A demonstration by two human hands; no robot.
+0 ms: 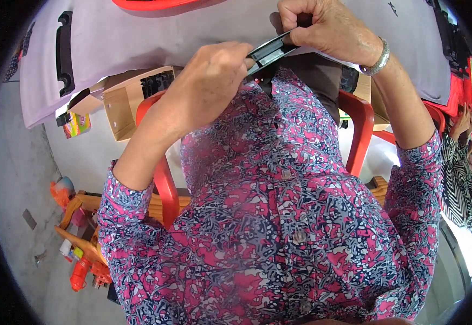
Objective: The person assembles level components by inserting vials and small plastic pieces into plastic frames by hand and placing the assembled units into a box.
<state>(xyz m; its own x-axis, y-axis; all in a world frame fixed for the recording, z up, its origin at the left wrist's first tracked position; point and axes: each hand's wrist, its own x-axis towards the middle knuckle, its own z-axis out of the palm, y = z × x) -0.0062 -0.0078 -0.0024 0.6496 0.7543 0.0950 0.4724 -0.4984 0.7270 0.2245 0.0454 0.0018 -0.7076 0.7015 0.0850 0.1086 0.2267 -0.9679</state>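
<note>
Between my two hands, a narrow black plastic piece (271,54) with a shiny channel along it is held at a slant, above my lap at the near edge of the table. My left hand (217,73) pinches its lower left end, with the fingertips partly hidden behind the knuckles. At the upper right end, my right hand (328,30) grips it between thumb and bent fingers. A silvery watch (378,58) is on my right wrist. A long black plastic part (65,54) with notched ends lies on the cloth-covered table (154,40) at the left.
A red tray (152,4) sits at the table's far side. More black parts (446,38) lie at the right edge. Below the table stands an open cardboard box (125,103). Red chair arms (361,130) flank me. Another person's striped sleeve (455,179) shows at the right.
</note>
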